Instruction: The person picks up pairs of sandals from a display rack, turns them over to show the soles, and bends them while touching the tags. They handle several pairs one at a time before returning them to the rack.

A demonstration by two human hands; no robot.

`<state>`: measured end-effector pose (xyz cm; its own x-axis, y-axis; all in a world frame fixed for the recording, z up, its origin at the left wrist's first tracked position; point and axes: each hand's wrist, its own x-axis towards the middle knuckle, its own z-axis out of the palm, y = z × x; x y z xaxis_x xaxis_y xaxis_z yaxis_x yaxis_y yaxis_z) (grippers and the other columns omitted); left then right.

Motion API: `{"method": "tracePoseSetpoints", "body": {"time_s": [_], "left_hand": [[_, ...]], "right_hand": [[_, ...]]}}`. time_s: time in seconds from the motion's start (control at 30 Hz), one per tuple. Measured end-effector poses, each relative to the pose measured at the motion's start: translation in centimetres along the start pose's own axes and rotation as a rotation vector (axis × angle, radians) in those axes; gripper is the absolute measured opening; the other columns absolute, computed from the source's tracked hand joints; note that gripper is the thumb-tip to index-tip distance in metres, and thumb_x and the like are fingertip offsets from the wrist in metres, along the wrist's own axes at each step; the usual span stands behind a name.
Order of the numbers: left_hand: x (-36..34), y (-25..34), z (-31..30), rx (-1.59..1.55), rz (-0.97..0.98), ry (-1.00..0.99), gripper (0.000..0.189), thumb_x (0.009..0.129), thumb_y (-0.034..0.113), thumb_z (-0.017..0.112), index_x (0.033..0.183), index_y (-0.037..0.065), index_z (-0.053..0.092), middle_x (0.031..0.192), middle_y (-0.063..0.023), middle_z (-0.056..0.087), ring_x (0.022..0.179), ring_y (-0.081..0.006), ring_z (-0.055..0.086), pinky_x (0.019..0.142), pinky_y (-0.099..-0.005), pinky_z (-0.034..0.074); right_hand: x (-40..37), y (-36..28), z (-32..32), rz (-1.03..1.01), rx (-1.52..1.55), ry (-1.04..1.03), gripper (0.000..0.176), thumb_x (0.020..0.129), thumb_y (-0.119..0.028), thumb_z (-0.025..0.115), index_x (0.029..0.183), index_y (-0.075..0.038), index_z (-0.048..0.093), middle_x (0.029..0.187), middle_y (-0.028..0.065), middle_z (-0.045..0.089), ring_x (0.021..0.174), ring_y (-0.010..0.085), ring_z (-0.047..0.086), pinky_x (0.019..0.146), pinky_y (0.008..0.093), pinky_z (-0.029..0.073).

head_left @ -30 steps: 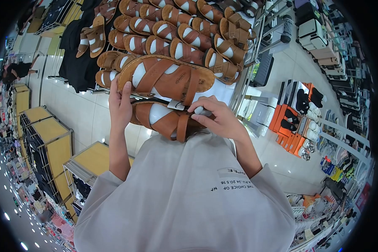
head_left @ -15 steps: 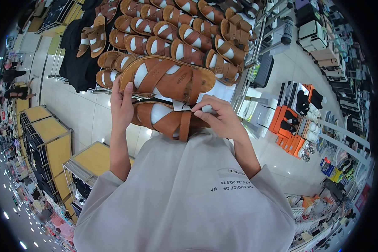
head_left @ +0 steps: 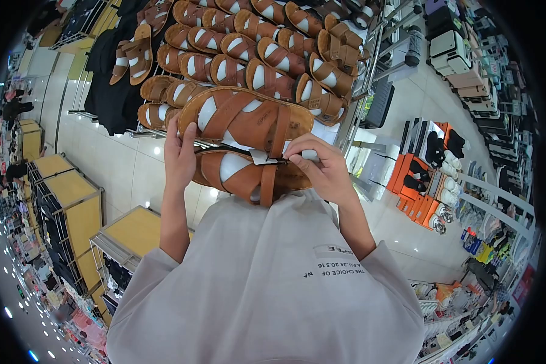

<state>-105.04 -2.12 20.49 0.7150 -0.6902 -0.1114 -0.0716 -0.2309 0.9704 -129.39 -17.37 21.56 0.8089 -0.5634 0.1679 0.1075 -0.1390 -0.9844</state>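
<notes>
Sandal rack point(head_left: 249, 54) ahead. Upper sandal point(head_left: 249, 118) and lower sandal point(head_left: 242, 173) are held before the chest. Left hand point(head_left: 179, 159) has its grip closed on their ends; right hand point(head_left: 321, 167) pinches the white tag point(head_left: 259, 156). Judged step: tag inspection. Next move needs a steady left hold.

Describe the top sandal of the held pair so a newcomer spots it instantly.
Find the rows of brown sandals. In front, the left hand and right hand hold two more; the top sandal is the upper one, clear of the rows, a white tag just below it.

Display rack point(head_left: 365, 73) bears rows of brown sandals point(head_left: 267, 54); tiled floor point(head_left: 103, 164) beneath.
</notes>
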Motion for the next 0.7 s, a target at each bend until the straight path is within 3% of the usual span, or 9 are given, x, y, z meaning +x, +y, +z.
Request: {"method": "tracePoseSetpoints", "body": {"time_s": [0.07, 0.3, 0.5, 0.6, 0.7], "left_hand": [[-0.2, -0.1, -0.4, 0.010, -0.052, -0.032, 0.031, 0.101, 0.019, 0.046, 0.128, 0.003, 0.044, 0.104, -0.0050, 0.061, 0.090, -0.0076, 0.059, 0.074, -0.0211, 0.050], [-0.3, 1.0, 0.2, -0.022, -0.035, -0.023, 0.030, 0.102, 0.019, 0.045, 0.127, 0.002, 0.044, 0.102, -0.0048, 0.061, 0.088, -0.0067, 0.058, 0.074, -0.0206, 0.049], [-0.2, 0.4, 0.0, -0.031, -0.003, -0.030, 0.030, 0.102, 0.019, 0.046, 0.127, 0.003, 0.045, 0.100, -0.0041, 0.062, 0.087, -0.0063, 0.058, 0.073, -0.0206, 0.048], [-0.3, 1.0, 0.3, -0.059, -0.031, -0.025, 0.030, 0.102, 0.019, 0.046, 0.127, 0.003, 0.045, 0.099, -0.0040, 0.062, 0.087, -0.0063, 0.058, 0.073, -0.0208, 0.048], [-0.4, 1.1, 0.3, -0.052, -0.024, -0.015, 0.030, 0.102, 0.019, 0.046, 0.126, 0.002, 0.045, 0.100, -0.0043, 0.061, 0.088, -0.0066, 0.058, 0.075, -0.0210, 0.048]], "right_hand": [[-0.1, 0.2, 0.3, -0.004, 0.005, 0.028, 0.010, 0.089, 0.002, 0.059, 0.099, 0.000, 0.060, 0.093, 0.0068, 0.063, 0.084, 0.0163, 0.060, 0.074, 0.0266, 0.048], [-0.7, -0.4, 0.7, 0.277, 0.519, 0.070, 0.014, 0.093, 0.000, 0.055, 0.106, -0.001, 0.057, 0.089, 0.0060, 0.063, 0.075, 0.0086, 0.055, 0.067, 0.0231, 0.046], [-0.7, 0.2, 0.6, 0.297, 0.826, -0.026, 0.030, 0.100, -0.021, 0.045, 0.112, 0.003, 0.056, 0.093, 0.0082, 0.060, 0.082, 0.0119, 0.053, 0.072, 0.0259, 0.044], [-0.7, 0.2, 0.8, 0.344, 0.788, -0.024, 0.042, 0.101, -0.031, 0.040, 0.115, 0.006, 0.056, 0.095, 0.0087, 0.058, 0.085, 0.0133, 0.052, 0.074, 0.0268, 0.042], [-0.7, -0.4, 1.1, 0.372, 0.801, -0.001, 0.041, 0.101, -0.028, 0.044, 0.118, 0.006, 0.057, 0.093, 0.0079, 0.058, 0.083, 0.0130, 0.051, 0.072, 0.0266, 0.042]]}}
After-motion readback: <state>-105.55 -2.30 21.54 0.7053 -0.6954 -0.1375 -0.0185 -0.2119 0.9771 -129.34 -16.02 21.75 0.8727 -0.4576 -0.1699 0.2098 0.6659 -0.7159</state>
